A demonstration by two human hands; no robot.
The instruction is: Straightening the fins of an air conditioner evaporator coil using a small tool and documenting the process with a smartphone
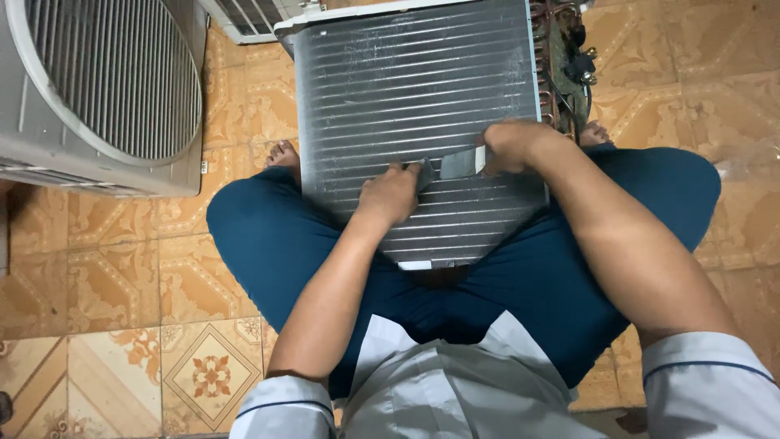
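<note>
Head view: grey tape strip [461, 162] between hands.

The person wears a pale grey short-sleeved shirt [439, 390] with a thin dark stripe near each sleeve hem, dark teal trousers [268, 236], and no shoes; forearms bare below the sleeves.

The finned coil [414, 106] is showing dull grey metal, its thin ribs looking rough and dusty in patches; the strip [461, 162] between the left hand [390, 195] and right hand [512, 146] is looking like smooth matt grey tape; the fan grille [114, 73] is appearing as painted metal; the floor [114, 293] is gleaming as glossy patterned tile; the trousers [268, 236] are looking like soft matt cloth.
</note>
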